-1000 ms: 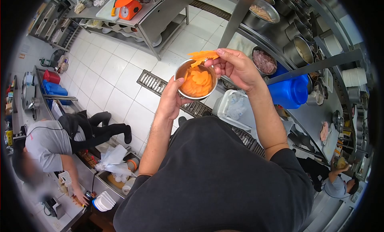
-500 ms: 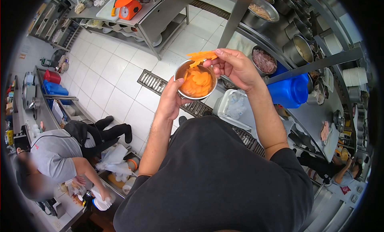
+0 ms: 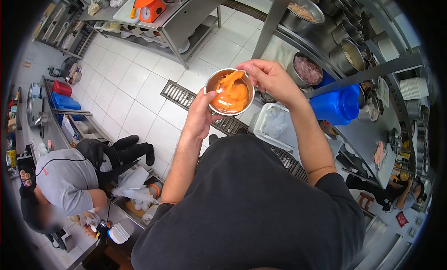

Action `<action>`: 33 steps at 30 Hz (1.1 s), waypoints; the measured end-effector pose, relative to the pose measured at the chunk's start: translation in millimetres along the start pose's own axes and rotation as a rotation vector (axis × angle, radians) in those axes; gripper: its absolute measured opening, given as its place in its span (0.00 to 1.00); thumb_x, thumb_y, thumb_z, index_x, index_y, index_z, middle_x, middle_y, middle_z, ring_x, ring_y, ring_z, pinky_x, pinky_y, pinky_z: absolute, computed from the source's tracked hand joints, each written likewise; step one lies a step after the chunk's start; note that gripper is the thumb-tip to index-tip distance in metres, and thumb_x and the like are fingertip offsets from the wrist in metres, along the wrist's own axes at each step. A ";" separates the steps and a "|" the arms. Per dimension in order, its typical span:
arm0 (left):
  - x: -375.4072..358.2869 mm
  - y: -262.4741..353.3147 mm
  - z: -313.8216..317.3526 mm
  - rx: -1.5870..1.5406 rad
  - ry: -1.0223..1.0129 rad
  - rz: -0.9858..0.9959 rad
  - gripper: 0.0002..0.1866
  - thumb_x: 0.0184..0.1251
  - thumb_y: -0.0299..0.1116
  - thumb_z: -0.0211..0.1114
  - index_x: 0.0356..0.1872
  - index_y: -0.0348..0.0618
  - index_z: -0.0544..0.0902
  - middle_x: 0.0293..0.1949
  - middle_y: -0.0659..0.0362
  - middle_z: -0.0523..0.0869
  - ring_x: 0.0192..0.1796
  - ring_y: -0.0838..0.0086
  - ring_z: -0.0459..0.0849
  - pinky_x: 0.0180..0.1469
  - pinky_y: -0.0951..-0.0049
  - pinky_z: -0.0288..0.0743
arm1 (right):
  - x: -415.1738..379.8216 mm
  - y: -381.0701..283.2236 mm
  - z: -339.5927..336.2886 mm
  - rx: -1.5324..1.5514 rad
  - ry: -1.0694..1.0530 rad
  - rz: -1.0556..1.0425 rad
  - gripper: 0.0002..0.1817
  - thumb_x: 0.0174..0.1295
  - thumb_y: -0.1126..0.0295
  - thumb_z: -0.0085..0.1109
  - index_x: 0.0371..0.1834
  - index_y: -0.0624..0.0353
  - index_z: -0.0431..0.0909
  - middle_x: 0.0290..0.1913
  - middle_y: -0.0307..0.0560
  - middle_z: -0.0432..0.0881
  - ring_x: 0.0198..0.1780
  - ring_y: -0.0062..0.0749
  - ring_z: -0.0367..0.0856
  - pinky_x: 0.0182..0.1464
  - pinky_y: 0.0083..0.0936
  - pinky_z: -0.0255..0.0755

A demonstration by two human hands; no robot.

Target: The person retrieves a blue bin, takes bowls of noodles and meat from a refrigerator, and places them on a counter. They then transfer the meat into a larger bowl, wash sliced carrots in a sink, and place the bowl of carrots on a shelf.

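My left hand is closed on the side of a round steel bowl, its thumb over the rim. Thin orange carrot slices lie in the bowl, some smeared by motion. At the bowl's far right rim, my right hand has thumb and forefinger pinched together. A few carrot slices reach from those fingertips down into the bowl. The exact grip on them is partly hidden.
A steel rack on the right carries a bowl of raw meat and a blue container. Below stands a white tub. An orange scale sits on the far table. One co-worker bends at the left counter; another person is far right.
My right hand has lowered the carrot slices from above the rim into the bowl. My left hand and the bowl stay almost in place. The left co-worker's hand has left the white container.
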State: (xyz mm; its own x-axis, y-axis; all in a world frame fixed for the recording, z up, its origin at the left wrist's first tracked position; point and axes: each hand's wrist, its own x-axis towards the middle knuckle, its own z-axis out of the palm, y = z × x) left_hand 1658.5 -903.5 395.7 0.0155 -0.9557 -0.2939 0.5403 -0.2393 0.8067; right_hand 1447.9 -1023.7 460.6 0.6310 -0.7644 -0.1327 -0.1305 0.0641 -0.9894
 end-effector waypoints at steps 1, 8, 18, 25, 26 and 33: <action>-0.9 0.9 2.7 0.001 -0.002 0.007 0.28 0.76 0.44 0.57 0.68 0.35 0.68 0.58 0.47 0.83 0.54 0.65 0.89 0.47 0.61 0.91 | -0.1 1.7 1.8 -0.034 0.044 -0.014 0.16 0.79 0.61 0.55 0.54 0.61 0.86 0.31 0.33 0.82 0.32 0.11 0.71 0.35 0.15 0.68; -0.2 -3.5 5.2 0.003 -0.002 0.027 0.28 0.76 0.44 0.57 0.69 0.38 0.68 0.60 0.47 0.83 0.56 0.64 0.89 0.49 0.60 0.90 | -19.7 9.5 -1.6 -0.326 0.166 -0.162 0.14 0.74 0.65 0.59 0.56 0.61 0.85 0.29 0.35 0.81 0.33 0.17 0.74 0.37 0.21 0.71; 5.3 -11.7 2.3 0.031 -0.021 0.034 0.29 0.76 0.44 0.55 0.71 0.39 0.67 0.61 0.48 0.82 0.58 0.64 0.88 0.52 0.61 0.89 | -75.3 26.6 29.0 -0.636 0.069 -0.245 0.19 0.61 0.69 0.70 0.56 0.53 0.81 0.31 0.45 0.79 0.33 0.39 0.81 0.37 0.36 0.74; 4.3 -14.4 9.7 0.048 -0.039 0.015 0.29 0.77 0.43 0.55 0.72 0.39 0.66 0.63 0.48 0.80 0.59 0.65 0.87 0.51 0.62 0.90 | -76.8 44.9 41.2 -0.755 0.220 -0.316 0.15 0.56 0.67 0.74 0.43 0.55 0.79 0.31 0.46 0.78 0.33 0.44 0.80 0.36 0.41 0.73; 3.7 -13.3 11.7 0.051 -0.043 0.015 0.29 0.77 0.43 0.55 0.72 0.39 0.66 0.63 0.48 0.80 0.59 0.65 0.87 0.50 0.63 0.90 | -77.3 45.8 40.3 -0.756 0.227 -0.328 0.15 0.56 0.67 0.75 0.42 0.55 0.79 0.30 0.46 0.78 0.33 0.44 0.80 0.36 0.41 0.72; 2.6 -8.4 18.3 0.118 -0.100 0.002 0.30 0.78 0.46 0.55 0.73 0.39 0.65 0.64 0.49 0.79 0.61 0.65 0.85 0.53 0.61 0.88 | -79.2 56.8 32.0 -0.733 0.290 -0.481 0.15 0.49 0.71 0.78 0.36 0.55 0.80 0.30 0.44 0.78 0.33 0.41 0.79 0.37 0.37 0.72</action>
State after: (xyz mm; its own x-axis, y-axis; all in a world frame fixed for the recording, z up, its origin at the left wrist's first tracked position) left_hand 1638.6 -907.1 397.5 -0.0702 -0.9671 -0.2443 0.4374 -0.2500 0.8638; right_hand 1415.0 -939.0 413.0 0.5393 -0.7406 0.4009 -0.4182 -0.6487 -0.6358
